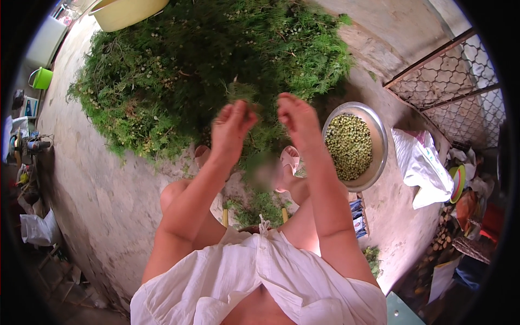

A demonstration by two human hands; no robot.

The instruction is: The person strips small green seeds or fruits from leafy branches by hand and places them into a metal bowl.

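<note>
A large heap of green conifer branches (219,53), with small pale cones among the foliage, lies on the floor before me. Over its near edge, my left hand (235,118) is closed on a conifer sprig (242,91), whose stem points away from me. My right hand (294,115) is raised just to the right, apart from the left, with its fingers curled; whether it holds anything is hidden by blur. Beside my right forearm stands a round metal basin (380,162), partly filled with small green cones (348,146).
A yellow tub (126,14) stands at the heap's far left. At the right are a wire-mesh frame (447,73) and a white sack (422,166). A green bucket (42,78) and clutter line the left side. Loose greenery (260,209) lies between my legs.
</note>
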